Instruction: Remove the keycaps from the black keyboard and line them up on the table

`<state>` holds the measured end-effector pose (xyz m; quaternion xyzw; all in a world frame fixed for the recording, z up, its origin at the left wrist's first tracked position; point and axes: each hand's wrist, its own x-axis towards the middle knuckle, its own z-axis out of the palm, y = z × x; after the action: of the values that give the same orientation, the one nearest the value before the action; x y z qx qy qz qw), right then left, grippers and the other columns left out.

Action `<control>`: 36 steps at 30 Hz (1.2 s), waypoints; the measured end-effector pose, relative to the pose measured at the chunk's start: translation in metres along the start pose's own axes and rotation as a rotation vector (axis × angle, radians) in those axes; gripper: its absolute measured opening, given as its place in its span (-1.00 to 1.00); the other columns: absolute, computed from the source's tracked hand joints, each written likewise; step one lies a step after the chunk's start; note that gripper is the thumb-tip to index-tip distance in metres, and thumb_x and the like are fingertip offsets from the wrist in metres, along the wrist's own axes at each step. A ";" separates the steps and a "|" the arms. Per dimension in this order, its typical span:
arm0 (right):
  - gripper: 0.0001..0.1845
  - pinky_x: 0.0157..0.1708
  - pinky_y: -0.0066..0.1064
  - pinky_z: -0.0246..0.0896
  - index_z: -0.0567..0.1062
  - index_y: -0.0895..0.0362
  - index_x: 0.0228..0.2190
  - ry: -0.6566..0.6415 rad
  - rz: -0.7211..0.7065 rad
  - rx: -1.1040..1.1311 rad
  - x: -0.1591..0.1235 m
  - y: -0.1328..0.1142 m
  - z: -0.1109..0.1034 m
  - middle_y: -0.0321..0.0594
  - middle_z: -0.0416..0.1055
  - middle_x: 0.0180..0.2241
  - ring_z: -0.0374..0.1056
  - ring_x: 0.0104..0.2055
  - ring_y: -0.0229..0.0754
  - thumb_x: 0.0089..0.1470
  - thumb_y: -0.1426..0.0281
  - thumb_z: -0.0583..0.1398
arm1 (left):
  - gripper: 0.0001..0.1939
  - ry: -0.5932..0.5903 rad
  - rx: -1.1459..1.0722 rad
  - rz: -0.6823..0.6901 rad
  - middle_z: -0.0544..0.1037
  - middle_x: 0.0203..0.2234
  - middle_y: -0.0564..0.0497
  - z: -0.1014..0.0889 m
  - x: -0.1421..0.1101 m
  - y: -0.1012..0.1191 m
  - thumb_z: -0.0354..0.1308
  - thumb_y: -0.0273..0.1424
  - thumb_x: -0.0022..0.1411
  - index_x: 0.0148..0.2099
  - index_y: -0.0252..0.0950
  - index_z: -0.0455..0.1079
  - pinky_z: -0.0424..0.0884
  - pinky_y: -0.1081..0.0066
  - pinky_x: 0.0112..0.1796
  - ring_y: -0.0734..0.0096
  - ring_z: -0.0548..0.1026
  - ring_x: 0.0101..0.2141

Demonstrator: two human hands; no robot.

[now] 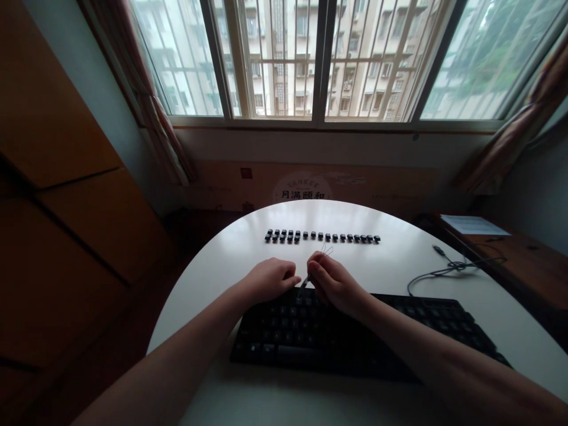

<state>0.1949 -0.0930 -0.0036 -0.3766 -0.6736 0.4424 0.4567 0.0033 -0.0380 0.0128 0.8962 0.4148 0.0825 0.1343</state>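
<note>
A black keyboard (293,354) lies on the white round table, with keycaps gone from part of its upper rows. My right hand (335,281) is closed around a wire keycap puller (327,249); its thin wire loops stick out above the fingers. The puller's dark lower end points down at the keyboard's top edge. My left hand (270,278) rests at the upper left of the keyboard, fingers curled and thumb close to that lower end. Whether anything is inside the left fingers is hidden. Beyond both hands, several loose black keycaps (341,238) stand in rows.
The white table (195,278) has a curved far edge. A black cable (437,272) with a USB plug lies coiled to the right. Beside it, a wooden desk (532,260) bears a sheet of paper (474,225). A printed cardboard box (377,180) leans below the window.
</note>
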 end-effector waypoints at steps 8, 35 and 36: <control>-0.60 -0.55 -0.46 0.02 0.30 0.11 -0.36 -0.051 -0.044 -0.146 -0.001 -0.004 0.002 -0.42 0.15 -0.64 0.07 -0.60 -0.31 0.30 0.06 -0.04 | -0.68 -0.025 -0.030 -0.003 0.50 -0.52 0.05 0.000 0.001 -0.002 0.05 -0.17 0.24 -0.45 -0.26 0.39 0.12 0.43 -0.47 0.39 0.38 -0.49; -0.72 -0.43 -0.40 0.10 0.31 0.08 -0.33 -0.029 -0.274 -0.241 -0.009 -0.008 0.006 -0.32 0.27 -0.52 0.17 -0.51 -0.25 0.33 0.20 -0.03 | -0.71 -0.020 -0.074 -0.015 0.48 -0.53 0.04 0.001 0.002 0.000 0.06 -0.20 0.19 -0.47 -0.26 0.36 0.11 0.43 -0.47 0.37 0.38 -0.47; -0.69 -0.47 -0.41 0.07 0.30 0.07 -0.34 0.045 -0.251 -0.177 -0.008 -0.006 0.006 -0.34 0.22 -0.55 0.13 -0.54 -0.26 0.33 0.16 -0.04 | -0.71 -0.025 -0.070 -0.023 0.48 -0.53 0.04 0.000 0.002 0.000 0.06 -0.20 0.20 -0.47 -0.26 0.37 0.11 0.44 -0.47 0.37 0.38 -0.47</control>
<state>0.1915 -0.1041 -0.0016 -0.3381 -0.7413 0.3125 0.4884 0.0048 -0.0368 0.0127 0.8870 0.4204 0.0843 0.1716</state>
